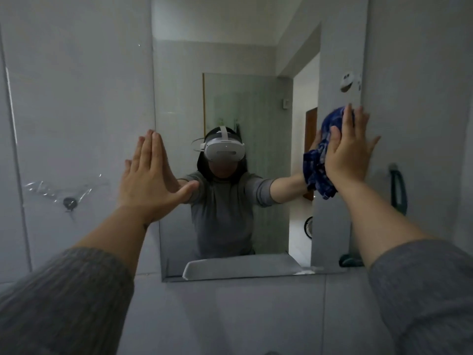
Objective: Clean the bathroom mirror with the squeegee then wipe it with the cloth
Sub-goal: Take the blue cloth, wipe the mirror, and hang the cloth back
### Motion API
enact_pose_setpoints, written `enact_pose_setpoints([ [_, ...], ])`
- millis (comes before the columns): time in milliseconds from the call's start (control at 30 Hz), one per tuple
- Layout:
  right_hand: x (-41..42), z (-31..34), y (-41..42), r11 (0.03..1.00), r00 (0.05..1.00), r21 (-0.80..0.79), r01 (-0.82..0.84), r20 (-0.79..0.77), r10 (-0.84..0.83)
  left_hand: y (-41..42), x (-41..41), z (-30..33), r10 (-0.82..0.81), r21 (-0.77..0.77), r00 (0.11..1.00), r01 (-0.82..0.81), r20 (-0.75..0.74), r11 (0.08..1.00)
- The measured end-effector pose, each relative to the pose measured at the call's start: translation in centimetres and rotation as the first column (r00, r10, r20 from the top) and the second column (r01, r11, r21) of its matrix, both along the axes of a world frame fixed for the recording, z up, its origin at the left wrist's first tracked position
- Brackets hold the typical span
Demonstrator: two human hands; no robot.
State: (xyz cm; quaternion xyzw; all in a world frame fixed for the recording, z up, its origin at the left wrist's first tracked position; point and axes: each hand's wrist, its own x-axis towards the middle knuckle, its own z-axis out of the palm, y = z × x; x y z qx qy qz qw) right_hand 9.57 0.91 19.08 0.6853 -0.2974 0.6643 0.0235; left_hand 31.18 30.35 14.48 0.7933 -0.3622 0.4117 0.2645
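The bathroom mirror [230, 60] hangs on the tiled wall straight ahead and reflects a person in a grey top with a white headset. My right hand [348, 152] presses a crumpled blue cloth [321, 167] flat against the mirror near its right edge, fingers spread over it. My left hand [151, 172] lies flat and empty against the mirror's left edge, fingers straight and together, thumb out. A dark green handle [398, 188], possibly the squeegee, hangs on the wall right of the mirror; its blade is hidden behind my right forearm.
A black suction hook [69, 203] with clear plastic film sits on the left wall tiles. A round white hook [346, 82] is stuck near the mirror's upper right edge. The sink rim [194, 267] shows only as a reflection at the mirror's bottom.
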Motion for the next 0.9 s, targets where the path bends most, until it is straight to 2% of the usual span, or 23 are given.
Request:
enact_pose_setpoints([
  [200,0.4,-4.6,0.3,0.983,0.985,0.182,-0.021,0.173,-0.011,-0.5,0.0,-0.2,0.003,-0.026,1.0,-0.003,0.011,1.0],
  [267,1.6,-5.5,2.0,0.984,0.982,0.179,-0.011,0.185,-0.023,-0.5,-0.1,-0.2,0.001,-0.039,1.0,-0.001,0.01,0.999],
  [633,9.9,-4.1,12.4,0.994,0.998,-0.103,-0.034,-0.046,0.029,1.2,0.8,-1.7,-0.057,-0.037,0.996,0.06,0.073,0.998],
  [900,15.9,-4.5,18.9,0.924,0.951,-0.354,-0.144,-0.308,0.03,2.1,0.9,-8.8,-0.028,-0.009,0.999,0.027,-0.039,1.0],
])
